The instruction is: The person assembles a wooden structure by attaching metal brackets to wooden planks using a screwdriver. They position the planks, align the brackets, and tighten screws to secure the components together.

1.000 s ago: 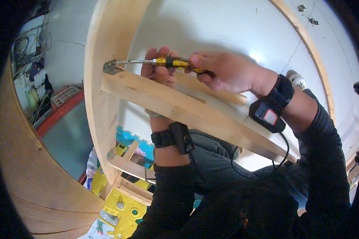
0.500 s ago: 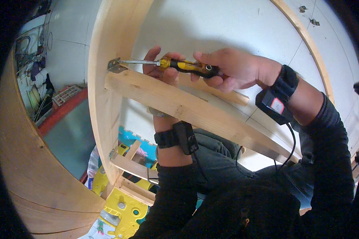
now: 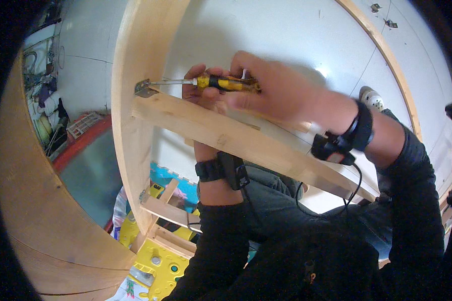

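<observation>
On an upright board [image 3: 129, 108], a metal bracket [image 3: 144, 89] is reached by the tip of a screwdriver [image 3: 204, 82]. The handle is loosely ringed by the left hand [image 3: 212, 97], its fingers curled; the rear is surrounded by the blurred right hand [image 3: 292, 95], whose grip cannot be told. Farther right, 2 loose brackets [image 3: 390, 24] are seen.

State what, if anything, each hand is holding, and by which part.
Left hand: the screwdriver, by the front of its handle. Right hand: blurred around that handle's rear end; whether it grips cannot be told.
</observation>
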Tool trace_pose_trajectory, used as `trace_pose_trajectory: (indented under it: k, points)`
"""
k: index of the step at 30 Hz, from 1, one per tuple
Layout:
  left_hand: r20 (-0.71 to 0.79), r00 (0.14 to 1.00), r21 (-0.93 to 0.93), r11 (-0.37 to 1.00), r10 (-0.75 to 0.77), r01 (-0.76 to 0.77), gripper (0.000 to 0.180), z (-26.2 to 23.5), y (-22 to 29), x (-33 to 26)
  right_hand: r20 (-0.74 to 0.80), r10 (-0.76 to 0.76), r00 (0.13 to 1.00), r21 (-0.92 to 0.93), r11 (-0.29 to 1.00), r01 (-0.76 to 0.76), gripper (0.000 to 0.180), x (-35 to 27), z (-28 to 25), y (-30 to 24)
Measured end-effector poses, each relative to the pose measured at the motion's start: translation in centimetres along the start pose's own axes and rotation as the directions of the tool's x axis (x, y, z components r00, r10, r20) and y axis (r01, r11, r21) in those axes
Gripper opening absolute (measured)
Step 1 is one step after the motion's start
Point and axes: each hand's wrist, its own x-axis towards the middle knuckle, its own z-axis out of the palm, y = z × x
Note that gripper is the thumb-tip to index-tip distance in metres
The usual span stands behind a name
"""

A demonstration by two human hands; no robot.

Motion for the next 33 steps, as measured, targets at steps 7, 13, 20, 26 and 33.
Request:
trace_pose_trajectory:
  k: [7, 13, 20, 26, 33]
  points:
    - [0.030, 0.997, -0.005, 0.998, 0.066, -0.066, 0.050, 0.4, -0.5, 0.2, 0.556, 0.301, 0.775, 0.679, 0.373, -0.632, 0.029, 0.6, -1.1, 2.2]
    - [0.102, 0.994, 0.035, 0.999, 0.035, -0.039, 0.041, -1.1, -0.4, 0.6, 0.085, 0.117, 0.989, 0.321, 0.937, -0.139, 0.018, -0.3, 1.6, 2.1]
    - [0.142, 0.975, 0.430, 0.897, -0.173, 0.096, 0.048, -2.2, 0.9, 0.7, 0.133, 0.321, 0.937, 0.124, 0.933, -0.338, 0.016, -0.9, 0.5, 1.5]
    - [0.139, 0.959, 0.128, 0.965, -0.246, 0.229, 0.042, -2.5, 2.8, 0.3, 0.307, 0.380, 0.872, 0.361, 0.802, -0.476, 0.019, -1.7, -0.3, -0.2]
    - [0.056, 0.998, 0.118, 0.993, 0.025, -0.031, 0.033, -2.3, 2.2, -0.5, 0.272, 0.284, 0.920, 0.417, 0.826, -0.379, 0.025, 0.1, 1.5, 0.8]
